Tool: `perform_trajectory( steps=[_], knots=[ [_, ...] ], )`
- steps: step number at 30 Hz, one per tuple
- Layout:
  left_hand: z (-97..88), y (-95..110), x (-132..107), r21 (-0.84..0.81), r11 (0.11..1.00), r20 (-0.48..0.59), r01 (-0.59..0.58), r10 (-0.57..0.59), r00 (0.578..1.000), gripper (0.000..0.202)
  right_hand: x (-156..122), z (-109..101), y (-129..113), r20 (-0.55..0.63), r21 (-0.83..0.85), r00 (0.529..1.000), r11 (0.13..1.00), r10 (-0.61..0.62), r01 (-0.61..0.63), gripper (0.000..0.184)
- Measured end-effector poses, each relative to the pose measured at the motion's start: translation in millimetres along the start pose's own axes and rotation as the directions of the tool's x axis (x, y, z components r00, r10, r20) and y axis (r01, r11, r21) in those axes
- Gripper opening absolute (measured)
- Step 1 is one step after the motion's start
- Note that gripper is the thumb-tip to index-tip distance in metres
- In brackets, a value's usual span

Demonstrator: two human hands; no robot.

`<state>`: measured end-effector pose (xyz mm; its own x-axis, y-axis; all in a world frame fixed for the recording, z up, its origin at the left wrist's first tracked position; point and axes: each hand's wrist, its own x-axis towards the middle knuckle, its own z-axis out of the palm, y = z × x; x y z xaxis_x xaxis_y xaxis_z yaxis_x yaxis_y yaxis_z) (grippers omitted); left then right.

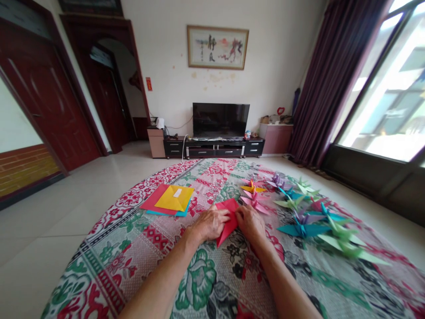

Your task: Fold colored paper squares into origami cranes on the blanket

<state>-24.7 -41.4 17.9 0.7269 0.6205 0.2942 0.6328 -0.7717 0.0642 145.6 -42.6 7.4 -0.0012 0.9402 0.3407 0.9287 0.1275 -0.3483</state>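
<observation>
A red sheet of paper (228, 218), folded into a kite-like shape, lies on a flowered cloth (139, 266) in front of me. My left hand (209, 225) presses on its left side with fingers bent and pinched on the edge. On the right side my right hand (250, 221) does the same, fingers closed on the paper. A stack of red, yellow and blue paper sheets (169, 199) sits to the left of my hands. Several folded paper cranes (300, 212) in pink, purple, blue and green lie to the right.
The cloth covers a large round surface with tiled floor (49, 221) around it. Against the far wall stands a TV (221, 119) on a low cabinet. Dark curtains (328, 84) and a big window are at the right, dark red doors (49, 102) at the left.
</observation>
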Motion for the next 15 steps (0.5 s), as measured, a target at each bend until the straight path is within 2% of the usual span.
perform_trajectory(
  steps=[4, 8, 12, 15],
  knots=[
    [1.0, 1.3, 1.2, -0.013, 0.999, 0.021, 0.034, -0.034, 0.999, 0.033, -0.5, 0.9, 0.1, 0.0, -0.006, 1.0, 1.0, -0.005, 0.005, 0.021],
    [1.5, 0.7, 2.9, -0.024, 0.996, 0.047, 0.081, -0.08, 0.996, 0.037, -3.2, 3.5, -0.9, -0.069, -0.047, 0.998, 0.999, 0.002, -0.005, 0.02],
    [1.3, -2.1, 2.0, -0.054, 0.996, 0.08, 0.076, -0.071, 0.994, 0.043, -6.2, 4.5, -3.0, -0.103, -0.124, 0.994, 0.992, -0.046, 0.033, 0.018],
    [-0.1, -2.1, -0.4, -0.063, 0.996, 0.049, 0.062, -0.059, 0.997, 0.043, -6.5, 4.4, -4.0, -0.089, -0.174, 0.993, 0.983, -0.079, 0.063, 0.02]
  ],
)
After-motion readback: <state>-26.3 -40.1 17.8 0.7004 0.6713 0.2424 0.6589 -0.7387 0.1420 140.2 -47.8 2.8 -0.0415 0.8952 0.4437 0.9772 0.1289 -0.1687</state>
